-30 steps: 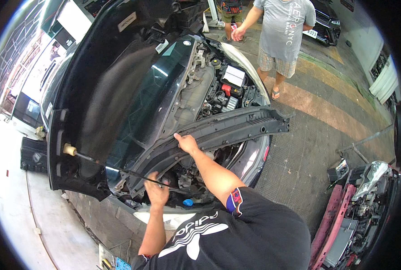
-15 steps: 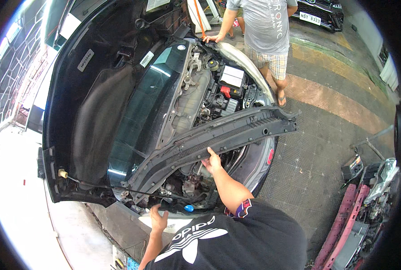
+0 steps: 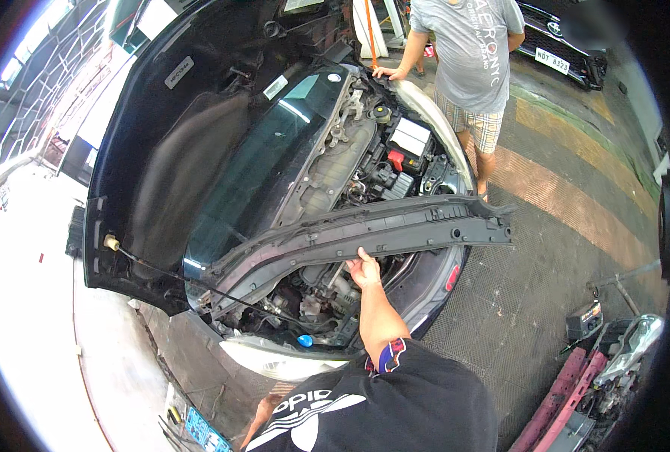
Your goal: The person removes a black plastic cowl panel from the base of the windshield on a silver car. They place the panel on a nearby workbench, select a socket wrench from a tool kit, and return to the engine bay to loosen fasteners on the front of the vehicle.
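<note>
My right hand (image 3: 363, 270) grips the near edge of a long black plastic cowl panel (image 3: 395, 235), thumb on top and fingers curled beneath. The panel lies at a slant over the open engine bay, its right end jutting past the car's front. Its left end reaches the lower corner of the windshield (image 3: 263, 166), behind the thin hood prop rod (image 3: 192, 285). Low by my shirt, my left hand (image 3: 267, 407) is apart from the panel; its fingers barely show. Close to it is the car's white headlight (image 3: 275, 361), with a blue cap (image 3: 305, 341) just behind.
The raised black hood (image 3: 162, 151) stands at the left. A person in a grey shirt (image 3: 470, 53) rests a hand on the far fender side. The battery (image 3: 410, 137) sits in the bay. Red bars (image 3: 568, 399) and car parts lie on the floor at lower right.
My left hand has dropped back from beside the headlight toward my body. The panel has tilted and its right end sits lower in view; my right hand keeps its hold. The view has shifted.
</note>
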Demonstrator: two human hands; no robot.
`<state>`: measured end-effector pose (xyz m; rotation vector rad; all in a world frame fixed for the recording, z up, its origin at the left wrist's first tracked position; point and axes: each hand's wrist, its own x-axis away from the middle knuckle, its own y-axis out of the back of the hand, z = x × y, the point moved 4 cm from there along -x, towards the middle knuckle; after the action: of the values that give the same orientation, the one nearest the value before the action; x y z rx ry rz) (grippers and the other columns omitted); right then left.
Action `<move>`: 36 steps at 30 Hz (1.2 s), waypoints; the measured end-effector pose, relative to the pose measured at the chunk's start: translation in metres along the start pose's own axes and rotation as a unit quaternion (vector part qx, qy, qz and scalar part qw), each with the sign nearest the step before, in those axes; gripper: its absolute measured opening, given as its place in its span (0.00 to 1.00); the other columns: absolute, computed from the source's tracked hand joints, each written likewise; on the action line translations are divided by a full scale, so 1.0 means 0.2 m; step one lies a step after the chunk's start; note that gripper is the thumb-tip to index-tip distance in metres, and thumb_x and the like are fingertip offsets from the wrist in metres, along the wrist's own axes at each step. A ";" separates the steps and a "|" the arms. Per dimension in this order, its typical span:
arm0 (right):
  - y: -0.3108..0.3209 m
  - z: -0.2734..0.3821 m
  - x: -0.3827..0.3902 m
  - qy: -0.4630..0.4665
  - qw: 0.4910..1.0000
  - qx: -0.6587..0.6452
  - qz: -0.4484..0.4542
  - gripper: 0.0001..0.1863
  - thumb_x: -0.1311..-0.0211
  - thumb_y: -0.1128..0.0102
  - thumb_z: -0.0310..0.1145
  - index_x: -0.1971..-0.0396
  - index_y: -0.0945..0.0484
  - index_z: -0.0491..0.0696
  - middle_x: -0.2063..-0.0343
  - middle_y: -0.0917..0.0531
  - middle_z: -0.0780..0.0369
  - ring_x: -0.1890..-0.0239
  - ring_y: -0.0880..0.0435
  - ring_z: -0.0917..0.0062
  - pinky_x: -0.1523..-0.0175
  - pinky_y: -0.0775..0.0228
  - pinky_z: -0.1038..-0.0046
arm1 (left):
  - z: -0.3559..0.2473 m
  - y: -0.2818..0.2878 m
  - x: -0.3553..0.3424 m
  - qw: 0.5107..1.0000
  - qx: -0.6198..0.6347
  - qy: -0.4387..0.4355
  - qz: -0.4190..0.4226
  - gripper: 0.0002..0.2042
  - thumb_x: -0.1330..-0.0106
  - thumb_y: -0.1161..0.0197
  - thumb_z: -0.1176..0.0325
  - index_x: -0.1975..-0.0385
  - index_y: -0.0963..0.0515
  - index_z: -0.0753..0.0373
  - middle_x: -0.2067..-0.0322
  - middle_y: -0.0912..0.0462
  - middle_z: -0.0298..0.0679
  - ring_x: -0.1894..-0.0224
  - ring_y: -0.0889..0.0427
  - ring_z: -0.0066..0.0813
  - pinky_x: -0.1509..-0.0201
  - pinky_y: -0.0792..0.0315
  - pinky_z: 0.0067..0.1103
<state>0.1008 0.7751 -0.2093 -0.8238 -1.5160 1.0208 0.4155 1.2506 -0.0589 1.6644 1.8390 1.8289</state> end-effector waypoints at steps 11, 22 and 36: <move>0.20 0.53 0.29 0.104 0.992 0.066 0.009 0.19 0.35 0.38 0.27 0.45 0.26 0.48 0.49 0.19 0.61 0.46 0.19 0.64 0.43 0.24 0.50 | 0.58 -0.28 0.19 0.997 -0.016 0.059 0.050 0.21 0.37 0.34 0.54 0.50 0.19 0.62 0.54 0.14 0.48 0.48 0.16 0.42 0.45 0.24 0.31; 0.35 1.69 0.69 0.192 0.965 0.177 -0.025 0.19 0.34 0.37 0.32 0.45 0.25 0.44 0.47 0.18 0.58 0.46 0.19 0.63 0.39 0.26 0.58 | 0.47 -0.41 0.47 0.996 -0.020 0.042 0.082 0.20 0.37 0.37 0.55 0.50 0.19 0.60 0.57 0.14 0.49 0.51 0.15 0.44 0.47 0.24 0.32; -0.14 2.28 1.77 0.285 0.905 0.315 -0.027 0.17 0.31 0.40 0.30 0.46 0.26 0.42 0.48 0.18 0.58 0.45 0.20 0.66 0.35 0.29 0.58 | 0.39 -0.70 0.70 0.997 0.056 -0.048 0.019 0.19 0.35 0.40 0.60 0.49 0.21 0.66 0.54 0.16 0.53 0.47 0.18 0.49 0.43 0.27 0.35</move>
<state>-0.4110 1.0052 -0.0704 -0.5349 -0.6407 1.0245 0.3256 1.4388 -0.1015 1.8021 1.9154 1.6568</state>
